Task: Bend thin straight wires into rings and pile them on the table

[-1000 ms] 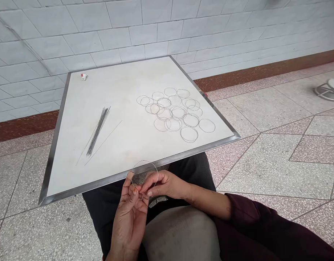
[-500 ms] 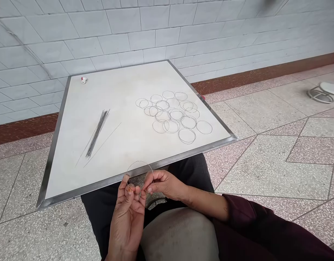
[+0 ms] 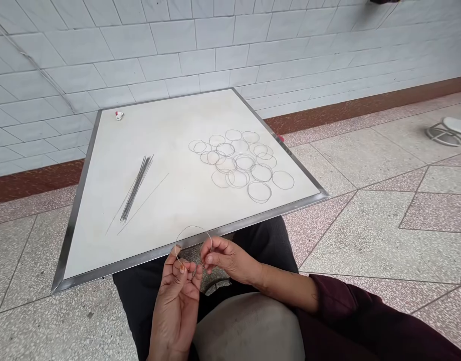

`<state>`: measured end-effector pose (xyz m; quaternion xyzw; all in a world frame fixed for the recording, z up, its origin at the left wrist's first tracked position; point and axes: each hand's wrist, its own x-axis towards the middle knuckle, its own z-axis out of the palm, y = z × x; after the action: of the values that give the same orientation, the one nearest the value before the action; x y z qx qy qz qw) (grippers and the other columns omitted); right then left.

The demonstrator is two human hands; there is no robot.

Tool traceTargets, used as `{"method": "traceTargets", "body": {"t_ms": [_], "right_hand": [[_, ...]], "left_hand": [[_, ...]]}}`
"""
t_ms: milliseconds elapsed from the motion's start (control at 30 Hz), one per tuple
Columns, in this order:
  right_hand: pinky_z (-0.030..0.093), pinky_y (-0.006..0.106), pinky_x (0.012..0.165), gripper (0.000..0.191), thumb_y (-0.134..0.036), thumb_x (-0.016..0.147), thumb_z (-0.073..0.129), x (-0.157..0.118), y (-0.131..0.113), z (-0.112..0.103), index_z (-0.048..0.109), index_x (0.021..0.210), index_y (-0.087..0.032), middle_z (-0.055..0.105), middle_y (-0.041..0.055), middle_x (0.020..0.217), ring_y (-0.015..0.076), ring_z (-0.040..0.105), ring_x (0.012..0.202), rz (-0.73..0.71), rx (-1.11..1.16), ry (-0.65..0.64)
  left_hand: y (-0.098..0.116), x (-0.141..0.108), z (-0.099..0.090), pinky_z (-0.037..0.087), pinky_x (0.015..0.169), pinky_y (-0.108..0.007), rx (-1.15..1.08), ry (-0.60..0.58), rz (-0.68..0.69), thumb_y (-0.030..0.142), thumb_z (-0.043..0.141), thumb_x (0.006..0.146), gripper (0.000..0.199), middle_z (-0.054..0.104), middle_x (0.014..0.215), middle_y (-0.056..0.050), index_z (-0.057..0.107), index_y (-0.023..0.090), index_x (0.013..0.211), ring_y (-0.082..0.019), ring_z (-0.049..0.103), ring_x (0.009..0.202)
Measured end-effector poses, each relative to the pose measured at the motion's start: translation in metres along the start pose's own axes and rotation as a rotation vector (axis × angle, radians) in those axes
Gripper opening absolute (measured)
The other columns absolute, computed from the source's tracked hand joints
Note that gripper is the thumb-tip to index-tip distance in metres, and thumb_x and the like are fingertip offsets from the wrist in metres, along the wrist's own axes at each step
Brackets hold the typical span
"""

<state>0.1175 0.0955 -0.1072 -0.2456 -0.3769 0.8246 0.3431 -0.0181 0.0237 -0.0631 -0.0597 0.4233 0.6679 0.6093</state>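
Between my two hands, over the near edge of the table, is a thin wire ring. My left hand, palm up, pinches its lower left part between thumb and fingers. At the ring's right side my right hand is closed on the wire with thumb and forefinger. The lower part of the ring is partly hidden by the fingers. Several finished-looking wire rings lie overlapping on the right of the table. A bundle of straight wires lies on the left, with a single wire beside it.
The white table has a metal rim and stands near a tiled wall. A small white and red object sits in its far left corner. To the far right, a stool stands on the speckled floor.
My right fingers have shifted slightly at the ring's lower right. The left hand still pinches the ring. The whole view has tilted a little, so the table appears slightly lower.
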Motion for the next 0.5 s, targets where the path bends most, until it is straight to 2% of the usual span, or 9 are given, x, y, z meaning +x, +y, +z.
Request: {"method": "traceTargets", "body": {"t_ms": [133,267,500], "right_hand": [[0.040,0.020,0.054,0.043,-0.055,0.082,0.073,-0.001,-0.008,-0.002,0.061,0.098,-0.018,0.060,-0.0022,0.079,0.0070,0.053,0.060,-0.019,0.038,0.078],[0.034,0.018,0.047,0.041,-0.056,0.084,0.070,0.001,-0.016,-0.002,0.058,0.089,-0.018,0.058,-0.0040,0.072,0.0055,0.048,0.053,-0.019,-0.067,0.165],[0.038,0.018,0.046,0.043,-0.058,0.080,0.071,0.003,-0.016,-0.002,0.055,0.084,-0.018,0.058,-0.0053,0.069,0.0059,0.050,0.051,-0.026,-0.201,0.208]], "left_hand": [[0.001,0.001,-0.003,0.058,0.083,-0.026,0.050,0.006,0.016,0.004,0.071,0.081,0.041,0.069,0.081,0.002,0.068,0.021,0.118,-0.010,0.068,0.078],[0.002,0.000,-0.004,0.058,0.082,-0.026,0.105,0.003,0.023,0.006,0.074,0.079,0.042,0.069,0.083,0.001,0.068,0.020,0.118,-0.010,0.068,0.078],[0.002,0.004,-0.004,0.058,0.083,-0.026,0.122,0.032,0.014,0.006,0.072,0.080,0.036,0.071,0.085,-0.002,0.070,0.018,0.113,-0.012,0.069,0.080]]}}
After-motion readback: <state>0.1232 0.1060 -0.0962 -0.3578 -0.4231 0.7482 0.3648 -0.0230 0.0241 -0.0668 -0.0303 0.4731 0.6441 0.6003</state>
